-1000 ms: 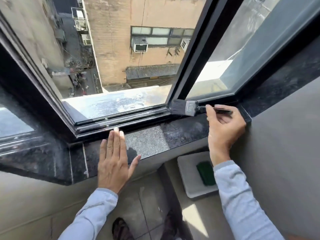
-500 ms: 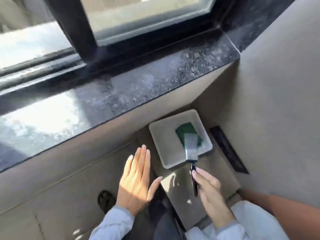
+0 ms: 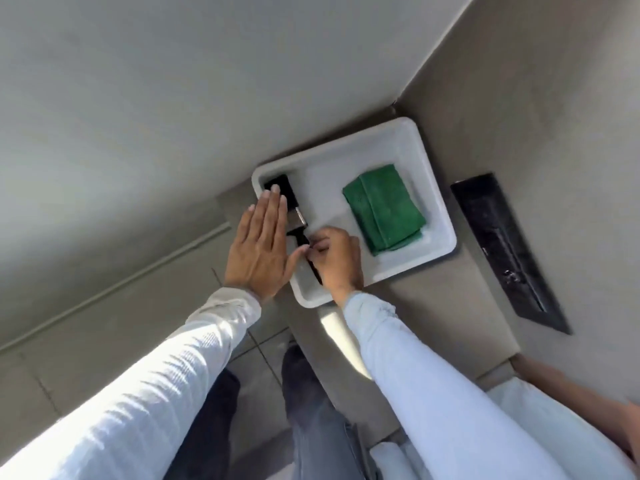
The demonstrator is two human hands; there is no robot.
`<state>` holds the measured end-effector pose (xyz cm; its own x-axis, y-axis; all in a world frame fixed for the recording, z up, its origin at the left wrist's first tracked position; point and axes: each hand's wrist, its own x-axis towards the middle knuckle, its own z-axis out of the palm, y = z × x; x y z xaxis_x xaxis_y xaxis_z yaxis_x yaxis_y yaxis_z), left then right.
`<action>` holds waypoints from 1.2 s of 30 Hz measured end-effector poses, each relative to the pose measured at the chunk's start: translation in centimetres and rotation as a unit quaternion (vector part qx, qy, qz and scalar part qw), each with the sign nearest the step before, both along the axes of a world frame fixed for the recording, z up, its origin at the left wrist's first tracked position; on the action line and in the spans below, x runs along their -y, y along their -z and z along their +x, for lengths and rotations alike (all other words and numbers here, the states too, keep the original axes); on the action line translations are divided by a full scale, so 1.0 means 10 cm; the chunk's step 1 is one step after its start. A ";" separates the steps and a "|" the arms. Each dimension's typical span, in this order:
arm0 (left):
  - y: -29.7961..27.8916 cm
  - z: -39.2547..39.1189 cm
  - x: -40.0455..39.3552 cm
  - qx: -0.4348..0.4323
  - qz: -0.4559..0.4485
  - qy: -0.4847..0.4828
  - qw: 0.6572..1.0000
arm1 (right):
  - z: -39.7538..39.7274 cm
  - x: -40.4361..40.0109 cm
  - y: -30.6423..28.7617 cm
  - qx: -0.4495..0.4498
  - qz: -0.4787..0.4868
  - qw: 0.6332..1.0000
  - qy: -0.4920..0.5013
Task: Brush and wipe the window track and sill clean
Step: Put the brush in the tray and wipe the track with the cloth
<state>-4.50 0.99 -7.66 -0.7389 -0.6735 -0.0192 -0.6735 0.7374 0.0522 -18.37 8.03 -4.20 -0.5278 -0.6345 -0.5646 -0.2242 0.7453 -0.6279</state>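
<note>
Lying in one tray (image 3: 408,140): one brush (image 3: 289,209), one cloth (image 3: 384,209).

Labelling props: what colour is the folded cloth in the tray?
Green; the cloth shows clearly in the head view.

Bright daylight from left; sun patches on left sleeve (image 3: 194,358), soft shadows, slight motion blur, wide-angle edge warp.

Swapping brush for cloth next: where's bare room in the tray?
Free: the strip of tray floor between brush and green cloth, and along the far rim. Crowded: the left side, where right hand grips the brush and left hand hovers.
</note>
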 end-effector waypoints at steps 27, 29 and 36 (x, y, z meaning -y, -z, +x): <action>-2.44 0.59 -0.33 -0.092 0.003 -0.043 0.995 | 0.20 -0.12 -2.28 -0.321 -0.089 0.933 -0.137; -2.92 0.81 -0.29 -0.121 -0.018 -0.037 0.992 | 0.47 -0.03 -2.73 -0.301 -0.148 0.935 -0.112; -4.18 2.13 0.20 -0.193 -0.136 -0.089 0.968 | 1.52 0.54 -3.99 -0.270 -0.300 0.910 -0.097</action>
<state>16.75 -1.02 34.17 -0.5283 -0.7318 0.4304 -0.7596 0.6339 0.1455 -3.22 2.61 35.68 -0.4702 -0.8542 0.2219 -0.7112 0.2179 -0.6684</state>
